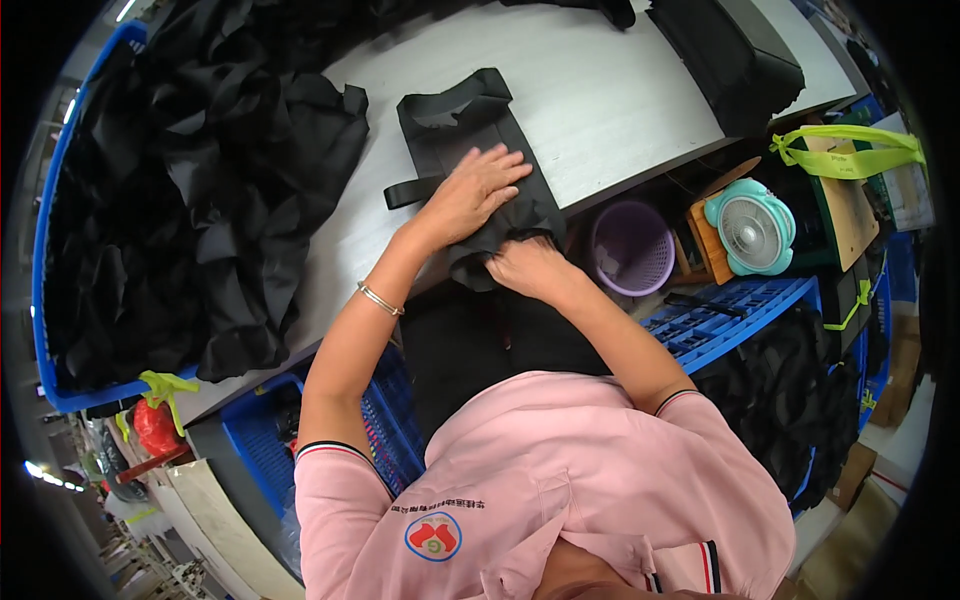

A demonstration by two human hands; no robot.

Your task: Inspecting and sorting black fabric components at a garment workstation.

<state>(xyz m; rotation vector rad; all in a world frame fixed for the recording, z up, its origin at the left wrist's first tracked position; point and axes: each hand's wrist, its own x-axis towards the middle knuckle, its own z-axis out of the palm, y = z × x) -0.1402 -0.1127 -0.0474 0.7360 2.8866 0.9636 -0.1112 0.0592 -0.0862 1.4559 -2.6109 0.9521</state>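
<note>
A long black fabric piece [425, 150] lies on the white table before me, its far end curling up. A black strap loop [408, 193] sticks out from its left side. My left hand [478, 192] rests flat on the piece, fingers stretched out and holding nothing. At the near end, by the table's front edge, my right hand [530, 266] is closed on the gathered fabric; its fingertips are hidden in the folds.
A blue crate [42, 290] heaped with black fabric [200, 190] stands at left. At the far right of the table [610, 90] lies a stack of black fabric [730, 65]. A purple basket [632, 248], a turquoise fan [750, 228] and another blue crate [735, 315] sit right of me.
</note>
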